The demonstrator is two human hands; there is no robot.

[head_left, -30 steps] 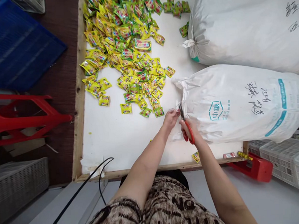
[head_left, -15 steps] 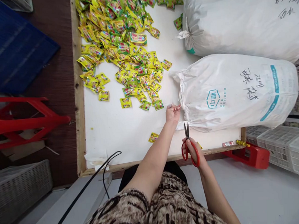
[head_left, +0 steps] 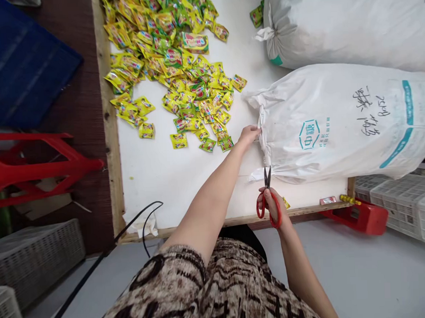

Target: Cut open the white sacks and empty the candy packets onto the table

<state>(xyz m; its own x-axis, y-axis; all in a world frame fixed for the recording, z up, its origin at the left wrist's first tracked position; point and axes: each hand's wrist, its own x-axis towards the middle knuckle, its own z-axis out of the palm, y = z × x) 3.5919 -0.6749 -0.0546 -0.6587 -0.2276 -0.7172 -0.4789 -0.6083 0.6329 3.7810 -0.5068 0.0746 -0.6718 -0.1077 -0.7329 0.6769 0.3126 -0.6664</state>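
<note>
Head view, looking down on a white table (head_left: 185, 179) edged with a wooden frame. Left hand (head_left: 248, 134) reaches to the gathered, stitched mouth of the near white sack (head_left: 339, 124), fingertips pinched on the seam edge, apparently to steady it. Right hand (head_left: 272, 205) sits at the near table edge, closed through the red loops of a pair of scissors (head_left: 268, 199); the blades point away from the body with their tips just below the sack's mouth, close together. The sack lies on its side at the right of the table, mouth toward the centre. A second white sack (head_left: 351, 19) lies beyond it. Yellow-green packets (head_left: 172, 61) are heaped at far left, well apart from the scissors. A red stool (head_left: 38, 168) stands left of the table.
</note>
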